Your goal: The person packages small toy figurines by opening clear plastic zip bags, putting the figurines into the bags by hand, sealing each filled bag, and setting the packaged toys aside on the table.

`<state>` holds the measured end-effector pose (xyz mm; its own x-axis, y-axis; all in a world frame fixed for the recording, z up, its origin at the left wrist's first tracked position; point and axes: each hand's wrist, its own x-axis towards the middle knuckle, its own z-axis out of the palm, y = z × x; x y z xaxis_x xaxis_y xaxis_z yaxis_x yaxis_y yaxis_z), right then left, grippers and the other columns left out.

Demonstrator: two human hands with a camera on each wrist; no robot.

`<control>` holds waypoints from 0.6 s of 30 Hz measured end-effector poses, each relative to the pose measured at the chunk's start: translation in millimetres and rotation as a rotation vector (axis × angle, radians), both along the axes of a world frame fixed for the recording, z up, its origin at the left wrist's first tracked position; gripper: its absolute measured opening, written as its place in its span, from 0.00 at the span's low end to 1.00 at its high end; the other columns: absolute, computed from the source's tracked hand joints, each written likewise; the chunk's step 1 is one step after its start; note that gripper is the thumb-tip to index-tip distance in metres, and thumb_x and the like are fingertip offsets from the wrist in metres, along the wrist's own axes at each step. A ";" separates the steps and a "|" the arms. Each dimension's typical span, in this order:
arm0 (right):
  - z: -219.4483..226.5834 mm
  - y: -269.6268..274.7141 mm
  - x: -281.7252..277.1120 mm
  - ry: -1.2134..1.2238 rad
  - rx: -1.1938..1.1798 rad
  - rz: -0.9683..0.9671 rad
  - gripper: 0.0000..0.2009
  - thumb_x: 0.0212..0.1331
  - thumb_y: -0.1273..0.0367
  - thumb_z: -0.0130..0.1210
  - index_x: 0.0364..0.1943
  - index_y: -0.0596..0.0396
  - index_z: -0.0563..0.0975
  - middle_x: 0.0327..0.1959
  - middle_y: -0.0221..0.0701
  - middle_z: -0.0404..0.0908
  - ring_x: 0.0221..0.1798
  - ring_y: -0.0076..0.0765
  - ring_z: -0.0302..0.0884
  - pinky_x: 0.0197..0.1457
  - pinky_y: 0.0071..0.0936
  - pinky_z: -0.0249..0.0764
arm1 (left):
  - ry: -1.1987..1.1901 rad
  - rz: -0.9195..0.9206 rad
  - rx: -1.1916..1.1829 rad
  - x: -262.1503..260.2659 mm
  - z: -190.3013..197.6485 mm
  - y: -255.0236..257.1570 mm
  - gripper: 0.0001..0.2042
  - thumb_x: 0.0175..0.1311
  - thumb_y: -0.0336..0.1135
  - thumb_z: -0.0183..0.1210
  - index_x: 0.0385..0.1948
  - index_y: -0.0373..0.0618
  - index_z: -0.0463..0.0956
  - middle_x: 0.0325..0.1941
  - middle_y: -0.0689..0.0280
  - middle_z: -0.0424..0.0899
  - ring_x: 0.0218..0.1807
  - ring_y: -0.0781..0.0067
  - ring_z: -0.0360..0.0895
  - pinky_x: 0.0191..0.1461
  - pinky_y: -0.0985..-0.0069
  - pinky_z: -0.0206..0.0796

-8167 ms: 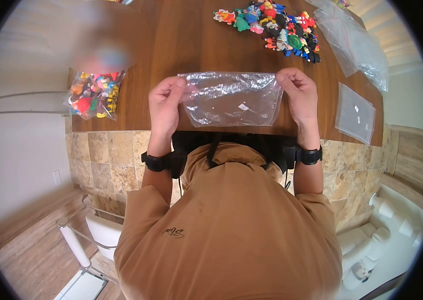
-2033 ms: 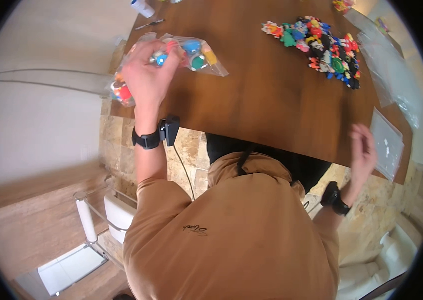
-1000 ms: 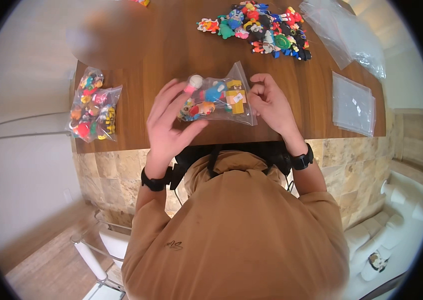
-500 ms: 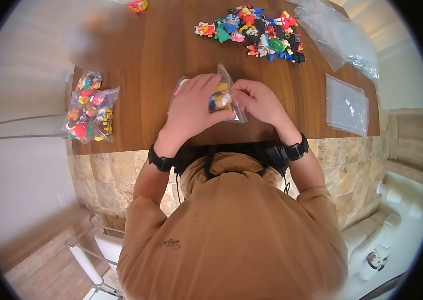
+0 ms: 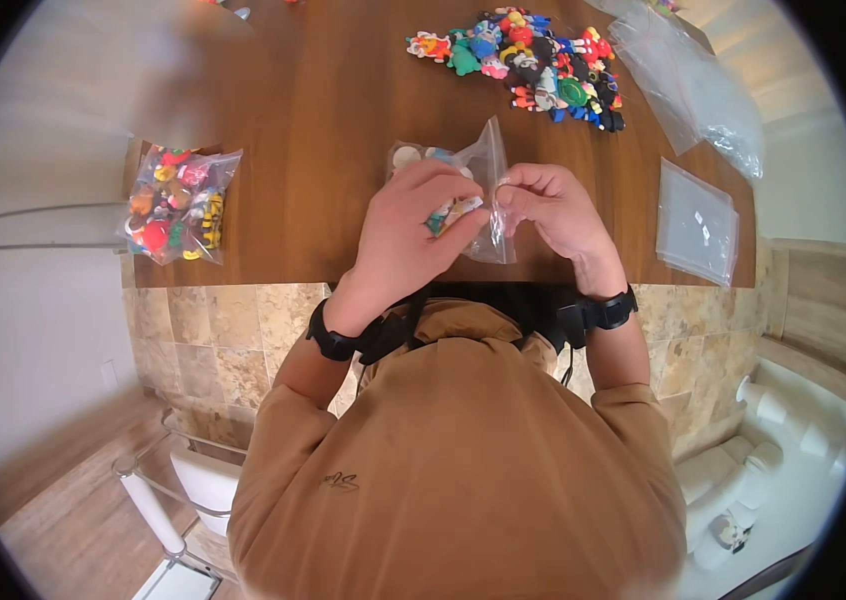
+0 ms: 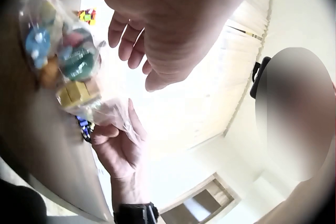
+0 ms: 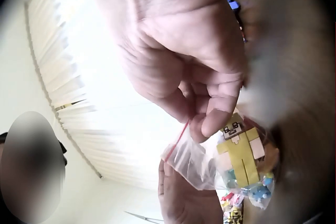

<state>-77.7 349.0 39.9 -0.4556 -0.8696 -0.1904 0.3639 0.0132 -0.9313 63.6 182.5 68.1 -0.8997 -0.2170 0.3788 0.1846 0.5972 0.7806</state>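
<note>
A clear zip bag (image 5: 487, 160) of colourful toy figures lies on the table in front of the person. The right hand (image 5: 563, 215) pinches its open-end edge between thumb and fingers; in the right wrist view, the right hand (image 7: 178, 45) is beside a red zip line. Over the filled part hovers the left hand (image 5: 405, 230), partly hiding the toys. In the left wrist view, the left hand (image 6: 168, 29) has loosely bent fingers, with a gap between them and the bag (image 6: 79, 69). A blocky yellow figure (image 7: 241, 161) shows through the plastic.
Another filled bag (image 5: 178, 205) lies at the table's left edge. Loose figures (image 5: 543, 65) are heaped at the back. Flat clear bags (image 5: 698, 225) lie at the right, with larger clear plastic bags (image 5: 678, 90) behind them.
Earlier both hands held an empty-looking bag. Later the left hand gripped a filled bag at the left; that bag is now central, with the right hand pinching its edge and the left hand loosened.
</note>
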 end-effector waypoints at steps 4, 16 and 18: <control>-1.5 1.7 7.1 0.130 0.022 0.057 0.06 0.67 0.71 0.57 0.34 0.59 0.80 0.26 0.24 0.79 0.28 0.17 0.74 0.35 0.18 0.73 | -0.171 -0.032 0.042 -11.3 9.1 10.1 0.08 0.55 0.30 0.67 0.35 0.41 0.81 0.33 0.65 0.84 0.33 0.76 0.77 0.39 0.77 0.69; -11.9 8.0 18.2 0.102 0.032 0.032 0.03 0.61 0.74 0.62 0.32 0.58 0.80 0.28 0.22 0.79 0.33 0.14 0.73 0.38 0.17 0.71 | -0.331 -0.053 -0.130 -18.3 15.7 7.1 0.07 0.59 0.34 0.63 0.33 0.41 0.82 0.26 0.60 0.81 0.23 0.64 0.75 0.29 0.74 0.66; -12.9 9.6 17.7 0.097 0.052 0.034 0.03 0.61 0.74 0.63 0.33 0.58 0.81 0.28 0.21 0.79 0.32 0.14 0.73 0.38 0.17 0.71 | -0.328 -0.049 -0.059 -18.7 15.6 7.3 0.06 0.61 0.33 0.61 0.33 0.41 0.81 0.25 0.61 0.81 0.23 0.65 0.74 0.29 0.74 0.65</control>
<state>-60.0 358.6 27.0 -0.4442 -0.8752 -0.1918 0.2708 0.0729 -0.9599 44.8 189.8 83.7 -0.9847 -0.1562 0.0777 -0.0410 0.6400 0.7673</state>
